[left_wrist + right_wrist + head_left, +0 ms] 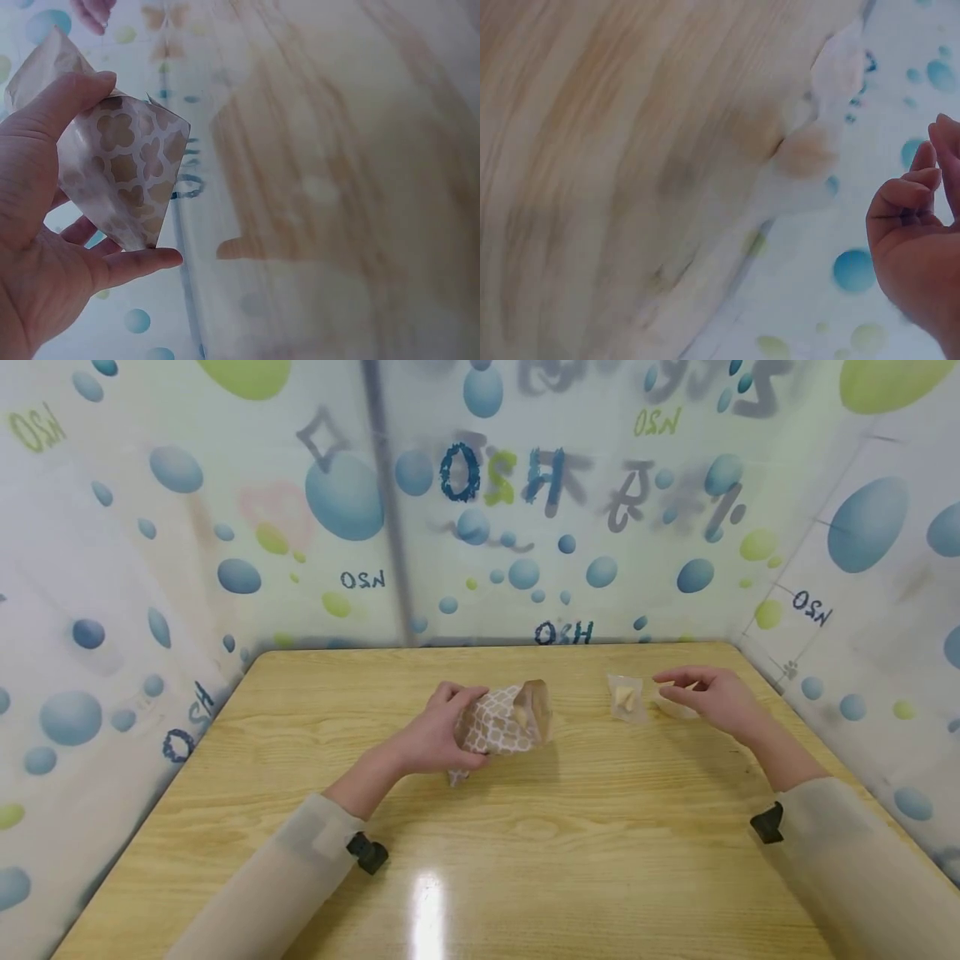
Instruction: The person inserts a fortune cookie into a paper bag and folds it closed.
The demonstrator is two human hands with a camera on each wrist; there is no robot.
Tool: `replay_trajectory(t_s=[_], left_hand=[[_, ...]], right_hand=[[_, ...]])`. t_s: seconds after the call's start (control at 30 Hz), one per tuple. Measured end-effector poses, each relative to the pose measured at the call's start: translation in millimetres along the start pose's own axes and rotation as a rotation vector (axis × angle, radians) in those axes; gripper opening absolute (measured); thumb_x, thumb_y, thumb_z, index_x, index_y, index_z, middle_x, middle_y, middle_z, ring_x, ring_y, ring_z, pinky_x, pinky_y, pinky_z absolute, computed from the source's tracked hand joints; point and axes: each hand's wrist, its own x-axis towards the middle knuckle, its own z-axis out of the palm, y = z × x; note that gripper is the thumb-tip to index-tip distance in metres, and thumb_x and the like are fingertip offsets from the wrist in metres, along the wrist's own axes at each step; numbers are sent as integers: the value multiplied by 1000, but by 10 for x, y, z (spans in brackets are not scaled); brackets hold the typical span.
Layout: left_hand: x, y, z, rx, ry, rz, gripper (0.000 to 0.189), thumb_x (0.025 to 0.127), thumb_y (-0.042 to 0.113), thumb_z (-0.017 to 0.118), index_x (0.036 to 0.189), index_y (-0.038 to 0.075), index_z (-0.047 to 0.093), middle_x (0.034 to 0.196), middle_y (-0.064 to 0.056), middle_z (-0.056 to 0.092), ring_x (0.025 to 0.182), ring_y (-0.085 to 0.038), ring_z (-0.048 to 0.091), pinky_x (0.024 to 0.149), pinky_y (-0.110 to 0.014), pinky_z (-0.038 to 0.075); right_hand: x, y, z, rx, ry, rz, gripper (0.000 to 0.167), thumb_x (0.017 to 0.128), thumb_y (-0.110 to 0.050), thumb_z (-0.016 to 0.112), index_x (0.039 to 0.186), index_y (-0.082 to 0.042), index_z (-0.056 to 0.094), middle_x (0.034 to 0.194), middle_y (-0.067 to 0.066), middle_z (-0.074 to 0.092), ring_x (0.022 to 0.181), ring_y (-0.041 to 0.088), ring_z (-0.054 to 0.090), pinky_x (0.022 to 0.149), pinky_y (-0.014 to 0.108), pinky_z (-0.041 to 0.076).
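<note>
My left hand [442, 735] grips a brown paper bag [498, 722] with a white lattice pattern, thumb on one side and fingers on the other. The bag lies tilted on its side in the grip, its mouth facing right, and something pale shows inside the opening. In the left wrist view, thumb and fingers span the patterned bag [131, 161]. My right hand [708, 693] is over a small whitish round item [675, 703], partly hidden by the fingers. The right wrist view shows that hand [915, 225] with bent fingers and nothing visible between them.
A small clear packet [627, 698] with cream-coloured contents lies on the table between the bag and my right hand. The wooden table [480, 852] meets walls covered in printed dots at the back and sides. Each sleeve carries a black wrist device [367, 852].
</note>
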Motion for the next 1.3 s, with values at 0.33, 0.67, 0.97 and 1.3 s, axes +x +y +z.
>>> replay_trajectory(t_s=[0.33,0.67,0.97,1.3], left_hand=[[-1,35,3,-8,-12,-4,105,84,27,95,170,16,36,152,-17,36,137,-33,43,118,-57,48],[6,20,7,1,-14,-7,104,85,28,95,170,17,35,153,-17,36,139,-33,44,118,-57,47],[10,4,29,-1,-19,-11,104,86,30,94,170,17,35,153,-17,35,139,-32,43,118,-57,47],[22,13,26,-6,-16,-10,104,86,27,94,170,17,35,153,-16,36,139,-32,43,119,-57,47]], right_hand=[[82,394,-150,-96,-116,67,50,110,-39,68,148,-6,68,150,25,63,110,22,67,85,32,53],[130,470,-88,-189,-165,101,38,102,-34,79,122,-6,62,122,16,65,102,27,61,78,32,52],[51,338,-64,-258,-108,15,35,108,-34,73,123,-4,64,114,16,73,102,30,66,82,37,52],[-66,-18,74,-5,-25,-117,47,110,-23,69,150,-6,51,118,22,70,92,13,74,72,27,58]])
